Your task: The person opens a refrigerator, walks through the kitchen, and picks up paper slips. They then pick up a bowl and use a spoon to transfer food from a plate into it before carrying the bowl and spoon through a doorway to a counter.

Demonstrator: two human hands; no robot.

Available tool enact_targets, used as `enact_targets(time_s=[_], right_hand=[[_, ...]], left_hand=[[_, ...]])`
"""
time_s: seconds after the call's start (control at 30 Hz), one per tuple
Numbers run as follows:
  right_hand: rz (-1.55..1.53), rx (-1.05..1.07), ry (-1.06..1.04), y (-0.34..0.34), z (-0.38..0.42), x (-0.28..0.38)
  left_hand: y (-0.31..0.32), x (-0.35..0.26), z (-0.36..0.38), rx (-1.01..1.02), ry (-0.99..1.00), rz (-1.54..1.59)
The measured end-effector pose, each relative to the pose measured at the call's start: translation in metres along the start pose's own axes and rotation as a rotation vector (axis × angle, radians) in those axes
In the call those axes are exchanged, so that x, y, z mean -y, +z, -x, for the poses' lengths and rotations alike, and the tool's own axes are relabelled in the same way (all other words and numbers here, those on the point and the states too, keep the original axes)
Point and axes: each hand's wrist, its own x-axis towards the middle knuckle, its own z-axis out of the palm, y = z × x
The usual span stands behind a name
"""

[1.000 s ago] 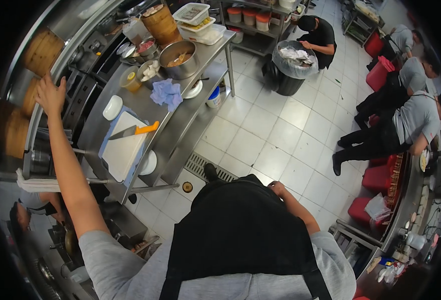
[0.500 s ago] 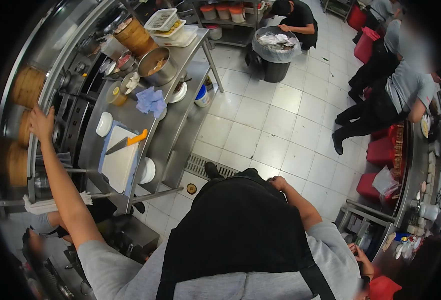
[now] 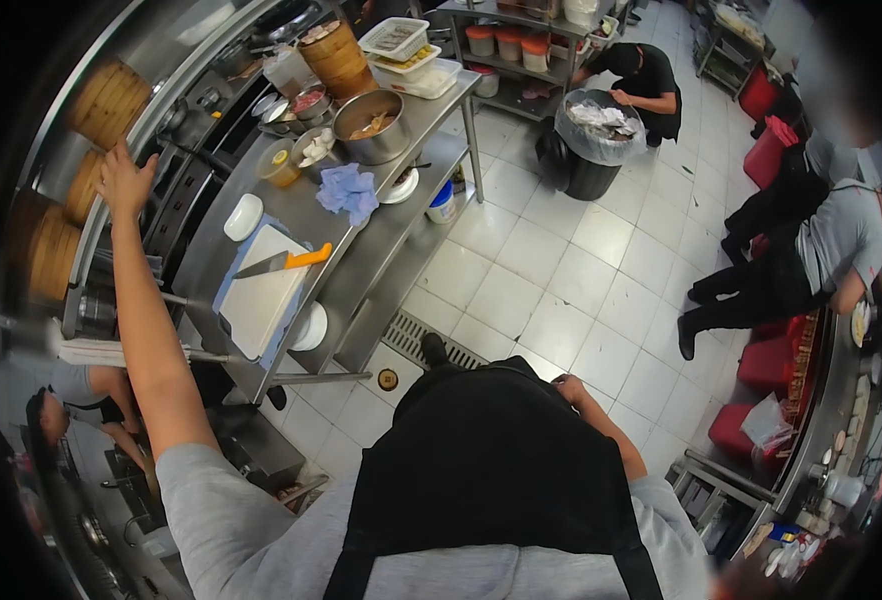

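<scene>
A kitchen with a pale square-tiled floor (image 3: 527, 301) fills the middle of the frame, with steel counters on both sides. At the left edge stands a steel shelf with a bright metal rail (image 3: 88, 243) along its front. The rail is smooth, narrow and shiny, slightly bowed in this wide view; its long axis slants from the lower left towards the top centre-left. The person's left hand (image 3: 126, 187) is at the rail, upper left of the frame, back of the hand up, fingers parted and lightly bent, thumb held well apart. It seems to rest on the metal; whether it grips cannot be told.

Behind the rail, just beside that hand, sit round tan bamboo steamers (image 3: 111, 102). Right of it, a steel worktable (image 3: 198, 277) carries a white rectangular cutting board (image 3: 264, 305), on which lies a knife with an orange handle (image 3: 309, 256), its blade pointing left. A crumpled blue cloth (image 3: 347, 193) and a deep round steel pot (image 3: 373, 128) are farther up the table.

The right hand (image 3: 569, 389), centre-right, is by the black apron (image 3: 491, 460), fingers curled; what it holds, if anything, cannot be seen. A person in black (image 3: 653, 88) crouches by a lined black bin (image 3: 591, 178), upper right.
</scene>
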Motion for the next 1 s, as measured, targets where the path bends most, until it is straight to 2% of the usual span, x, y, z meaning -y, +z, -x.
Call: enact_targets(time_s=[0.07,0.2,0.23,0.37,0.6,0.73,0.9,1.0], right_hand=[[0.02,-0.038,-0.051,-0.001,0.002,0.003],[0.068,0.039,-0.095,-0.009,0.009,0.007],[0.089,0.018,-0.024,-0.012,0.016,0.016],[0.159,0.025,-0.143,-0.004,0.003,-0.017],[0.122,0.07,-0.135,-0.011,0.003,-0.022],[0.095,0.087,-0.141,-0.013,-0.006,-0.011],[-0.004,0.083,-0.144,-0.016,-0.023,0.011],[0.161,0.084,-0.263,-0.022,-0.031,0.03]], left_hand=[[0.0,-0.002,0.001,-0.005,0.0,-0.001],[-0.015,-0.008,0.004,0.031,-0.034,0.005],[-0.014,-0.008,0.004,0.032,-0.052,-0.001],[-0.005,-0.006,0.007,-0.074,-0.038,0.037],[-0.006,-0.007,0.011,-0.199,-0.011,0.123],[-0.004,-0.006,0.013,-0.31,0.014,0.164],[-0.004,-0.011,0.013,-0.357,-0.005,0.143],[-0.005,-0.016,0.014,-0.405,-0.018,0.144]])
